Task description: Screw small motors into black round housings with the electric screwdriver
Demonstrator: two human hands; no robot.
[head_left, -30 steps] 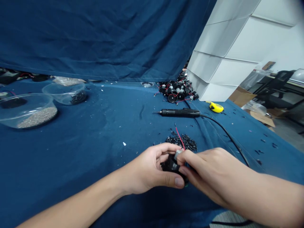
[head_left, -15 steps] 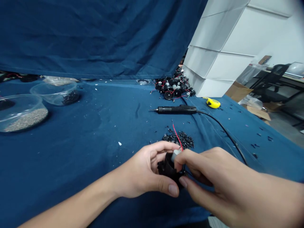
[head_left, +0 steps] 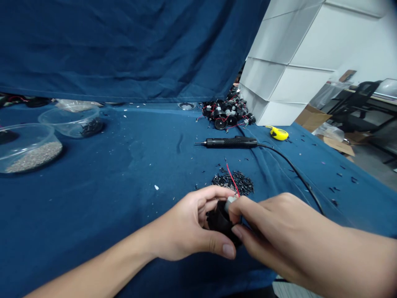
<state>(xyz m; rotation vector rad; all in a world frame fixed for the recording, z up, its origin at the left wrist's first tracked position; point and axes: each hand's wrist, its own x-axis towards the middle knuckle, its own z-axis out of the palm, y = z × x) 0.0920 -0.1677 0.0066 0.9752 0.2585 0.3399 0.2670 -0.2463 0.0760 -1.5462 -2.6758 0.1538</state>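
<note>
Head | left hand (head_left: 189,227) curled around black part (head_left: 220,221) | right hand (head_left: 276,221) pinching its right side | part between hands

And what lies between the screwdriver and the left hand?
In the head view, a heap of small dark screws and a red wire show between the screwdriver and the left hand.

Head view (only one): faces forward-down, close over blue tabletop (head_left: 124,174).

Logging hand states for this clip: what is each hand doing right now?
Left hand: closed around the black part.
Right hand: fingers bent at the black part and grey piece; whether it grips either can't be told.
</note>
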